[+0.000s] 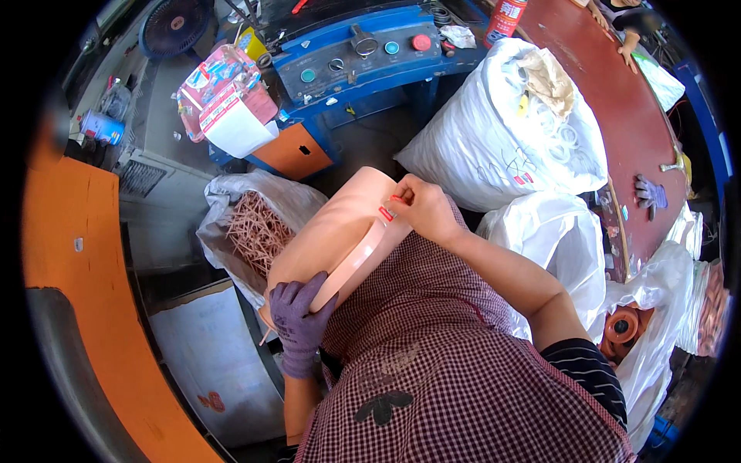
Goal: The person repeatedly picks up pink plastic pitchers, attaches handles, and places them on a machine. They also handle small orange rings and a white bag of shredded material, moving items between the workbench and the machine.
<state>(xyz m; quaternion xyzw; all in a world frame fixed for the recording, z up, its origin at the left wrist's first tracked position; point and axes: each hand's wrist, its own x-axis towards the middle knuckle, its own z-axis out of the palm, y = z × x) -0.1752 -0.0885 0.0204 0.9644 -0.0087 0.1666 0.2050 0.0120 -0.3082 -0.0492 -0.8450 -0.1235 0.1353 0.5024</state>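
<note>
A peach-coloured plastic jug [328, 224] with a long strap-like handle [359, 258] lies tilted across my lap. My left hand [301, 316], in a purple knit glove, is wrapped round its lower end by the handle. Bare, my right hand [423, 207] is at the upper end, thumb and forefinger pinched on a small red piece that looks like a sticker. Just below those fingertips, a red-edged sticker [387, 213] sits where the handle meets the body. Whether the two red bits are one piece I cannot tell.
Left of the jug, a bag [258, 224] holds thin pinkish plastic strips. A full white sack [502, 131] stands ahead right, beside a reddish table [617, 116] bearing a purple glove [651, 194]. Ahead is a blue control panel [363, 58]; an orange machine panel [77, 255] borders the left.
</note>
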